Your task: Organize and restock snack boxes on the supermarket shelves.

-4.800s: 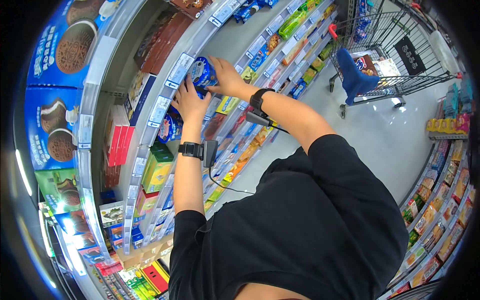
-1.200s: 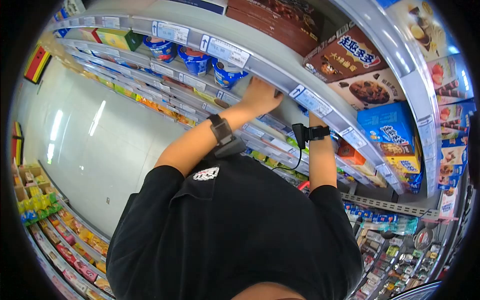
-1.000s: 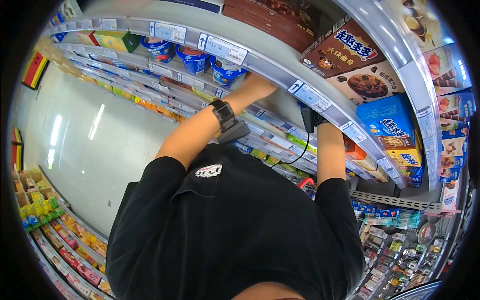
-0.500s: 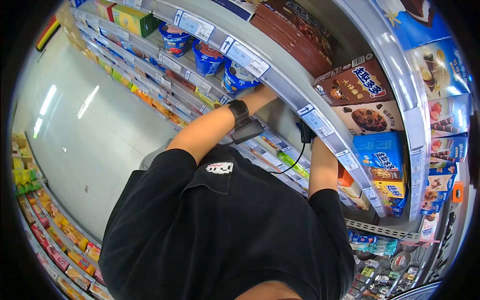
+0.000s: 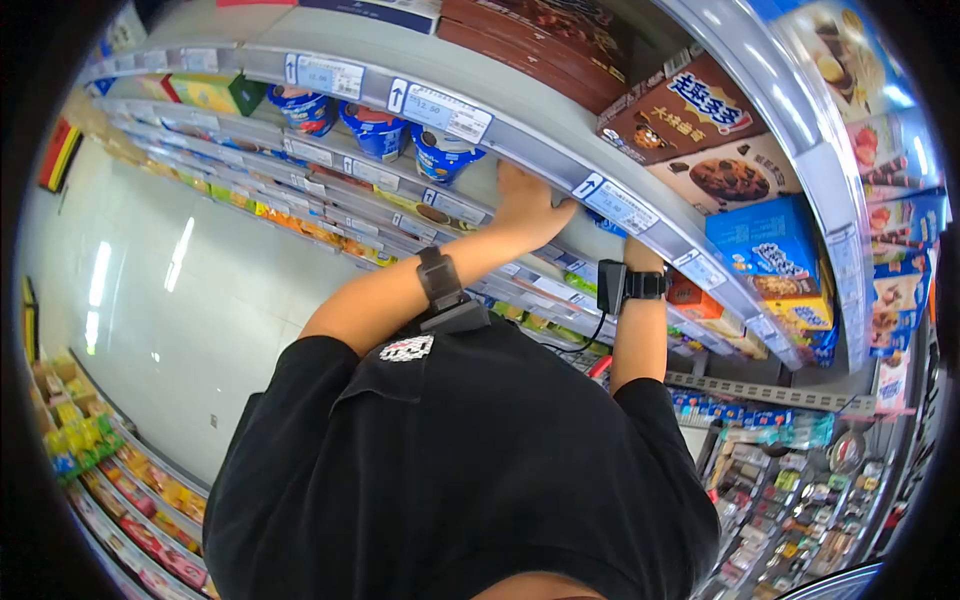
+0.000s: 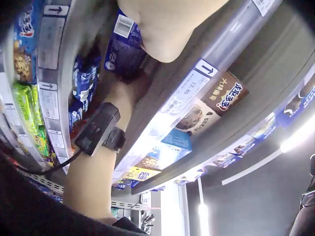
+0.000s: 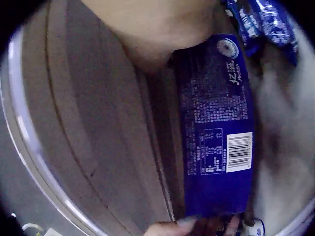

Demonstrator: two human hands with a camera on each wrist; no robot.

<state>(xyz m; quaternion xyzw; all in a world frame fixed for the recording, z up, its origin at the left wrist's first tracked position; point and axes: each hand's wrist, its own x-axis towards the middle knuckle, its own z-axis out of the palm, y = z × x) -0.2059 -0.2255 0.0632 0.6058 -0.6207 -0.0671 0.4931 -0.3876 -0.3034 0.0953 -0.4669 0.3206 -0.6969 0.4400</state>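
In the head view my left hand (image 5: 525, 208) reaches under the overhanging price-tag rail, beside the nearest of several blue tubs (image 5: 447, 158). My right hand (image 5: 642, 256) is mostly hidden beneath the same rail. Between the hands is a dark blue snack package (image 7: 216, 147), its printed back and barcode turned toward the right wrist camera. Fingers of the left hand (image 7: 170, 229) grip the package's lower end in that view. The heel of the right hand (image 7: 167, 27) lies against the opposite end; its fingers are hidden behind the package. Blue wrapped packs (image 7: 270, 24) lie close by.
Brown cookie boxes (image 5: 690, 105) and a blue box (image 5: 765, 240) stand on the shelf above. The price-tag rail (image 5: 530, 155) overhangs the hands. Lower shelves, packed with snacks, run beneath the arms. A tiled aisle floor (image 5: 220, 290) extends to the left.
Since 4.8 s ago, the hands have left a blue tub and the view has shifted along the shelf. In the last half second, both hands have come further out from beneath the rail.
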